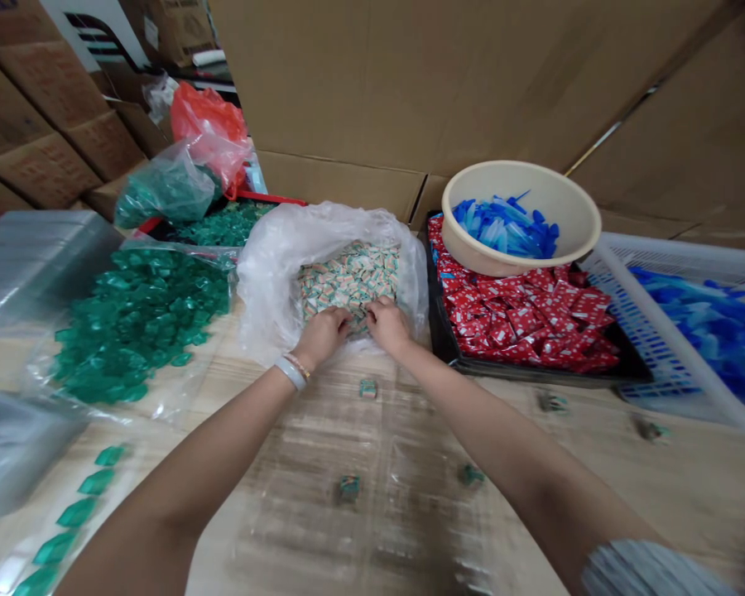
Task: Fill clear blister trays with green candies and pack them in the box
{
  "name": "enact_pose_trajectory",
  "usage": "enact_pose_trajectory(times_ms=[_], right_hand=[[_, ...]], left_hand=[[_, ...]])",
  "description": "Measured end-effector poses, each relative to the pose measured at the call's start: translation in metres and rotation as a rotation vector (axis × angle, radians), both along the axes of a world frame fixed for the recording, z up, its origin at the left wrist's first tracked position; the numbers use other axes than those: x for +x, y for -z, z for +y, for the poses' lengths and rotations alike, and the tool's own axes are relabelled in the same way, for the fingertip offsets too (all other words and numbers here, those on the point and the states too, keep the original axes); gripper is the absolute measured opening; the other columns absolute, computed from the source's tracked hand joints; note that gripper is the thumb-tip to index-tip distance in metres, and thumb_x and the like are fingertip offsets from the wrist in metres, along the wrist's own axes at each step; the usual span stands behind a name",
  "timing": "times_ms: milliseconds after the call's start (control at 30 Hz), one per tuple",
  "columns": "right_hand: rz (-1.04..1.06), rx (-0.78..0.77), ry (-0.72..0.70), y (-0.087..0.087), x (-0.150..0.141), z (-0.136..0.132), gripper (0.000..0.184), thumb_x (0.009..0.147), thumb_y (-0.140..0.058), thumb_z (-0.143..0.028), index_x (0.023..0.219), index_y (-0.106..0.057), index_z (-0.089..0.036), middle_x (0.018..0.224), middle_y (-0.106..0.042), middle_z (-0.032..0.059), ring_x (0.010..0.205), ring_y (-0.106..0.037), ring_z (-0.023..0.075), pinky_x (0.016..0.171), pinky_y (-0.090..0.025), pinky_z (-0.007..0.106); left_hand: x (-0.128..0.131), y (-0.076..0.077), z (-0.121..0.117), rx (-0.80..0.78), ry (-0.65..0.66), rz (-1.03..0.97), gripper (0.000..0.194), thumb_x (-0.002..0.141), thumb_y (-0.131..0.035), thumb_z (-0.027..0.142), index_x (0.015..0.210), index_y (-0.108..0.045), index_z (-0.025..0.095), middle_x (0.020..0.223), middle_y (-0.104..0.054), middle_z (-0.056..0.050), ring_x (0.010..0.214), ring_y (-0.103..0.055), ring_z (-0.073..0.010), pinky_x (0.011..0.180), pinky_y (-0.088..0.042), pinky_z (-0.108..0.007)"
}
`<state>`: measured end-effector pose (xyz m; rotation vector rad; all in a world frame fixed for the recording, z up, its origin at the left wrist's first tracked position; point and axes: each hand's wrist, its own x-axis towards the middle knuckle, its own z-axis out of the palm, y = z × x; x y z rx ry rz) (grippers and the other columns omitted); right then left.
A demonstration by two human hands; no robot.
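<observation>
Well, a clear plastic bag [273, 281] lies open near the middle of the bench [658, 488], holding a heap of small cream-and-green packets [351, 277]. The left hand [321, 335] and right hand [388, 324] rest side by side at the bag's mouth, almost touching. The packets lie straight ahead of both hands, neither clearly nearer, and the heap shows no clear long axis. The fingers [341, 321] of both hands curl down onto its near edge, though whether they grip any packet cannot be told. No writing can be read. Green packets [140, 323] lie heaped to the left, while red packets [521, 319] fill a black tray [534, 372] to the right, below a beige bowl [472, 244] of blue pieces [506, 228]. Single packets [367, 389] lie scattered toward the bench's near edge.
</observation>
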<state>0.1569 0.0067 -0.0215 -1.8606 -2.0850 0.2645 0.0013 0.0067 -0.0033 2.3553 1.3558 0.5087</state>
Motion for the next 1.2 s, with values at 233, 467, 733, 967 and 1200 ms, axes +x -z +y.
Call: enact_pose_trajectory(times_ms=[233, 467, 733, 967, 1200], right_hand=[[0.205, 0.067, -0.021, -0.002, 0.005, -0.003, 0.019, 0.075, -0.045, -0.017, 0.080, -0.063, -0.017, 0.082, -0.056, 0.0050, 0.075, -0.051, 0.0145, 0.070, -0.040, 0.024], [0.503, 0.010, -0.108, 0.000, 0.012, -0.007, 0.011, 0.069, -0.049, -0.015, 0.071, -0.059, -0.016, 0.068, -0.055, 0.0001, 0.063, -0.049, 0.0114, 0.062, -0.040, 0.023], [0.791, -0.241, -0.026, -0.007, 0.012, 0.007, 0.004, 0.066, -0.052, -0.014, 0.064, -0.051, -0.017, 0.056, -0.053, -0.0053, 0.051, -0.049, 0.0082, 0.053, -0.038, 0.020], [1.203, -0.583, 0.073, -0.035, 0.016, 0.001, 0.010, 0.070, -0.055, -0.020, 0.070, -0.045, -0.018, 0.061, -0.060, -0.0042, 0.046, -0.052, 0.0068, 0.045, -0.038, 0.018], [1.003, -0.657, -0.119, -0.041, 0.010, 0.003, 0.007, 0.069, -0.053, -0.011, 0.067, -0.050, -0.017, 0.051, -0.055, -0.0063, 0.042, -0.049, 0.0053, 0.043, -0.038, 0.016]], left_hand=[[-0.001, -0.002, -0.003, 0.039, 0.003, -0.041, 0.019, 0.076, -0.046, 0.014, 0.087, -0.061, 0.015, 0.087, -0.059, -0.006, 0.080, -0.055, -0.0158, 0.073, -0.042, -0.026], [0.003, -0.004, 0.000, 0.003, 0.072, -0.019, 0.019, 0.077, -0.047, 0.016, 0.088, -0.063, 0.017, 0.085, -0.059, -0.004, 0.079, -0.055, -0.0153, 0.075, -0.042, -0.025], [0.004, -0.011, 0.003, -0.023, 0.061, -0.096, 0.021, 0.075, -0.048, 0.015, 0.090, -0.063, 0.017, 0.088, -0.061, -0.005, 0.079, -0.056, -0.0149, 0.075, -0.042, -0.025], [-0.003, -0.017, 0.016, -0.275, -0.047, -0.260, 0.022, 0.068, -0.052, 0.018, 0.085, -0.067, 0.014, 0.070, -0.063, -0.001, 0.060, -0.053, -0.0115, 0.058, -0.042, -0.022], [0.000, -0.016, 0.022, -0.853, -0.239, -0.740, 0.022, 0.059, -0.065, 0.019, 0.079, -0.067, 0.010, 0.062, -0.063, -0.001, 0.052, -0.054, -0.0086, 0.052, -0.045, -0.020]])
